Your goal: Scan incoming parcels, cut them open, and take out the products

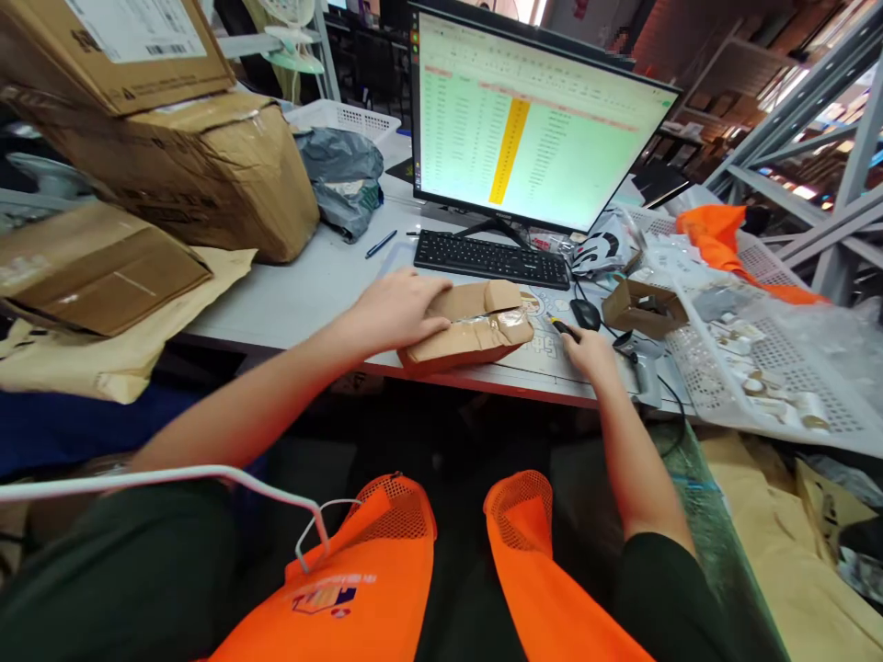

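My left hand (pixel 398 311) grips the left end of a small brown cardboard box (pixel 475 338) at the desk's front edge. The top of the box has a slit along its taped seam, and one flap stands slightly raised. To the right of the box, my right hand (pixel 591 353) is closed around a yellow and black utility knife (pixel 560 324). Its tip points up and left, apart from the box. Just beyond my right hand lies a black mouse (pixel 585 313), and a grey barcode scanner (pixel 643 363) is to the right.
A black keyboard (pixel 491 260) and a monitor (pixel 534 119) with a spreadsheet stand behind the box. Large cartons (pixel 227 165) are stacked at left near a blue pen (pixel 381 244). At right are a small open box (pixel 645 308) and a white basket (pixel 710 368) of small items.
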Available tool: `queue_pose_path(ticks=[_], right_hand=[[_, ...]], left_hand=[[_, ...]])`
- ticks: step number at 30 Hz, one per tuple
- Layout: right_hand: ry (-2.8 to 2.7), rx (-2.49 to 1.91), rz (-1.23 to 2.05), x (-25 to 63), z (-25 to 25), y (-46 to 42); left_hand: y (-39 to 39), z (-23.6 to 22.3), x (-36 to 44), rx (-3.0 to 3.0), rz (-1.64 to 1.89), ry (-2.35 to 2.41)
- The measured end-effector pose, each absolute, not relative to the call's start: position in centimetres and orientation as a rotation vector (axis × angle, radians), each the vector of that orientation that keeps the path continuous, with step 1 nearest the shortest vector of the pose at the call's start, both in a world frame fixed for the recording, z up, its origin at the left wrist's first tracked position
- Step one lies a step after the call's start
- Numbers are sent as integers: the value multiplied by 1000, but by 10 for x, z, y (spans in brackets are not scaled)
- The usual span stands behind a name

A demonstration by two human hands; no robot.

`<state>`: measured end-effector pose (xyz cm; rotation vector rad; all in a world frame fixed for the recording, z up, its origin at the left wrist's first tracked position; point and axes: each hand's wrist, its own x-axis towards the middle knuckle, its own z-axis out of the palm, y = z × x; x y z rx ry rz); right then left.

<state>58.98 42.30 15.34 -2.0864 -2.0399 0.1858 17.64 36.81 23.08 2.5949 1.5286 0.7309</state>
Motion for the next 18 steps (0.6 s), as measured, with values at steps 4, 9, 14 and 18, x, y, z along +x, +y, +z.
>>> queue_pose_path(ticks=[4,9,14,18], right_hand=[[-1887,-1789,51,547,158,416],[-2041,-977,-83,468,192,361],[-2313,-989,-213,425,201,340],[-2401,-1057,-299,428,201,343]], left_hand=[[406,239,173,2620,502,1393],[409,247,191,2729,247,1403],[398,286,228,2758,-503,1532],[388,309,245,2725,-734,1498]])
